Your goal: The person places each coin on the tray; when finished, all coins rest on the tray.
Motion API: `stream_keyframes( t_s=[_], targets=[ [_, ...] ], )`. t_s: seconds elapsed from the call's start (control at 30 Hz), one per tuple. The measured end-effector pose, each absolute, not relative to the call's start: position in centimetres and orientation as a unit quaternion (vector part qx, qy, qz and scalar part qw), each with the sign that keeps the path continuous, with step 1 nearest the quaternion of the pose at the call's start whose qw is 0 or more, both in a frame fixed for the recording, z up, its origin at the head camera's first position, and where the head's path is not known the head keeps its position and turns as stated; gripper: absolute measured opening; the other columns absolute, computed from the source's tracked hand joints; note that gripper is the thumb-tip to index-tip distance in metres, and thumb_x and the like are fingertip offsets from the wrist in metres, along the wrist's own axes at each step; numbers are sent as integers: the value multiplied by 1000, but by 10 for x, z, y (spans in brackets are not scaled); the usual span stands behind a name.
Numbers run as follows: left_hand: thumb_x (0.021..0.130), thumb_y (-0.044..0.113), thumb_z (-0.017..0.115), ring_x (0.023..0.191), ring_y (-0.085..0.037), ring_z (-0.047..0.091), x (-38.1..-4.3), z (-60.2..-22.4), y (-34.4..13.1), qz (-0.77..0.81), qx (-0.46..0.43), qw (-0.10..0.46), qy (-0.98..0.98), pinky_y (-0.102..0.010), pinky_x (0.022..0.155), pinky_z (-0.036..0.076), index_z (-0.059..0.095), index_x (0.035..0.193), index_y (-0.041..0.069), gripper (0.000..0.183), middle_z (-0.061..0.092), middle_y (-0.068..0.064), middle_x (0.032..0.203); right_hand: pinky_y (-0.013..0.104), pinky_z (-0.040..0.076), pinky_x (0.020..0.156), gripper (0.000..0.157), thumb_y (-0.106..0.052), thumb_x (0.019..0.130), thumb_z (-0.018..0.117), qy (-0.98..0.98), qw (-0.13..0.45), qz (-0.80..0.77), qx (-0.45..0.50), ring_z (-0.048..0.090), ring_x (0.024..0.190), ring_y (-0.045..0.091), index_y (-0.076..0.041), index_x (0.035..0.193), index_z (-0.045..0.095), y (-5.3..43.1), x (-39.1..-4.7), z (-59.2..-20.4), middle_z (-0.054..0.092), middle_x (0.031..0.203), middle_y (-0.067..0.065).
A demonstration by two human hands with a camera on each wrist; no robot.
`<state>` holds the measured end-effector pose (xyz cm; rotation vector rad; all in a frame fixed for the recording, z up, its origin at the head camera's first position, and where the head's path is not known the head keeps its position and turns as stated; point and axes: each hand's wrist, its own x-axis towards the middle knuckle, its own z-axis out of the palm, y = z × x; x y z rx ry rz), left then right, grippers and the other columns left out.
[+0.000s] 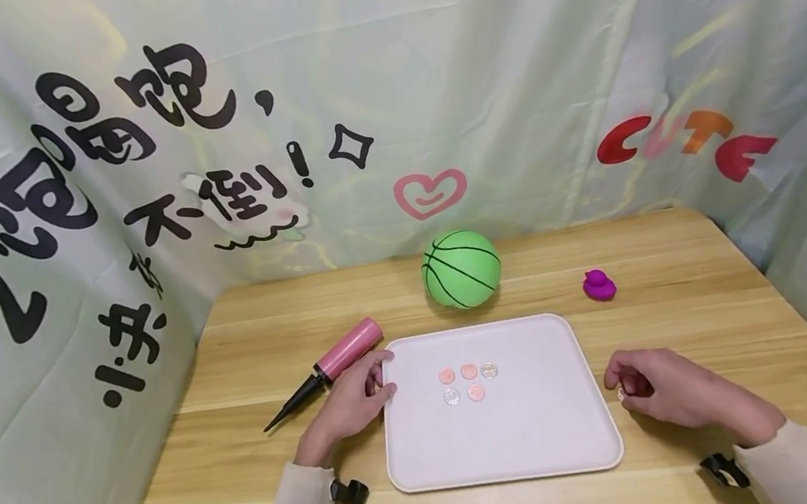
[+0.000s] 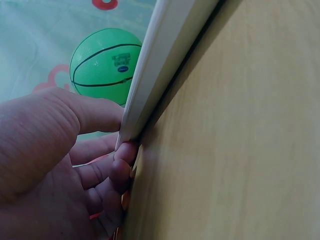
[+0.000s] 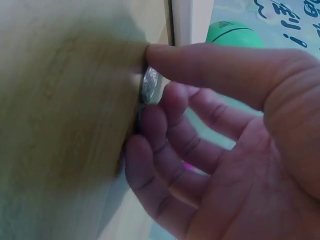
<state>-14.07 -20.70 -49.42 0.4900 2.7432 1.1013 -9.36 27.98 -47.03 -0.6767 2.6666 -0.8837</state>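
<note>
My left hand (image 1: 357,396) grips the left rim of a white tray (image 1: 503,450), its thumb against the rim in the left wrist view and the other fingers curled by the tray's underside. Several small coins (image 1: 469,372), some copper-pink and some silvery, lie in two rows on the tray. To the right of the tray, my right hand (image 1: 673,387) pinches a silvery coin (image 3: 150,84) close over the wooden table. Its thumb meets one edge of that coin and curled fingers the opposite side.
A green ball with black lines (image 1: 462,270) stands behind the tray. At the back right sits a small purple duck-shaped toy (image 1: 599,285). A pink hand pump with a black nozzle (image 1: 347,350) lies beyond my left hand. Printed cloth (image 1: 504,88) hangs around the table (image 1: 289,308).
</note>
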Motion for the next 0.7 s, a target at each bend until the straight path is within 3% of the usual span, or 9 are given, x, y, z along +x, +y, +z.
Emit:
stream_keyframes(
  t_s=[0.27, 0.7],
  targets=[
    [102, 12, 74, 77, -7, 50, -141, -502, -211, 369, 197, 40, 907, -22, 68, 43, 62, 143, 4, 44, 57, 0, 95, 23, 48, 67, 23, -2, 88, 83, 919, 132, -299, -219, 50, 77, -3, -11, 102, 67, 278, -95, -468, 59, 86, -7],
    [102, 12, 76, 78, -8, 52, -140, -495, -206, 366, 153, 74, 915, -22, 71, 43, 62, 146, 7, 47, 58, 0, 96, 24, 46, 68, 24, 3, 91, 79, 925, 143, -283, -209, 47, 79, -1, -14, 102, 66, 274, -92, -468, 58, 89, -5]
  ],
)
